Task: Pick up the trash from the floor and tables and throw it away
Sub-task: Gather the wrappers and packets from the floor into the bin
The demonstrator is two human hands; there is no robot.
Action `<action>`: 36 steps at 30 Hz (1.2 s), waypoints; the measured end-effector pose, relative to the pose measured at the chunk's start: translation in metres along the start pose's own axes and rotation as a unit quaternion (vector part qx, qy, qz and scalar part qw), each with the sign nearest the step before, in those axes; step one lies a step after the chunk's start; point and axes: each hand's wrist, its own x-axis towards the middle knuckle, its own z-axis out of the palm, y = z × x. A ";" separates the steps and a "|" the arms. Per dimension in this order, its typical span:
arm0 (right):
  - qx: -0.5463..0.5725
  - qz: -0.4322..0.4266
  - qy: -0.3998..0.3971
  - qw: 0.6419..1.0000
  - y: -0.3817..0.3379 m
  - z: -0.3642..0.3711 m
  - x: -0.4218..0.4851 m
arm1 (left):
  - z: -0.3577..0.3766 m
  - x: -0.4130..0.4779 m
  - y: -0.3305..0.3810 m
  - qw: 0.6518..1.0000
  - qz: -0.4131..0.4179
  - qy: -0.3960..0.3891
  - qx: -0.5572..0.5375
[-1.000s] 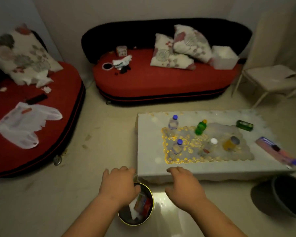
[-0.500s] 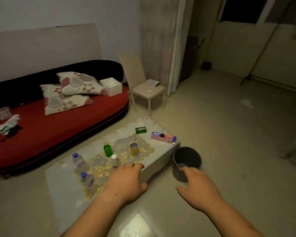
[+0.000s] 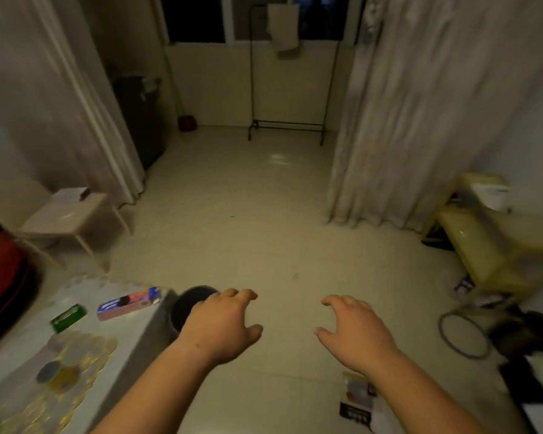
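1. Both hands empty as I read it: left hand [image 3: 220, 327] and right hand [image 3: 355, 336] hover over the floor [image 3: 264, 245], fingers loosely curled, gripping nothing.
2. Nearest trash: flat packet [image 3: 356, 399] on the floor, just under the right forearm, partly hidden.
3. Likely light, thin and crinkly. It lies flat on slick tile, so I'd pinch a free edge.
4. Dark bin [image 3: 185, 305] stands against the table [image 3: 119, 327] corner. A pink box [image 3: 129, 303] lies at that corner.

Within 1 second, the left hand [image 3: 221, 327] has left the coffee table [image 3: 129, 330] for the dark bucket [image 3: 187, 303] behind it; a wrapper [image 3: 356, 397] appears under the right hand [image 3: 355, 333].
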 end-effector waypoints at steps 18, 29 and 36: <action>0.072 0.309 0.051 0.947 0.234 0.008 -0.052 | 0.109 0.188 0.207 0.948 0.271 -0.142 0.082; 0.075 0.341 0.006 0.937 0.397 0.131 -0.020 | 0.302 0.279 0.289 0.927 0.284 -0.228 0.093; 0.070 0.361 -0.024 0.930 0.502 0.297 0.020 | 0.503 0.356 0.278 0.901 0.299 -0.295 0.108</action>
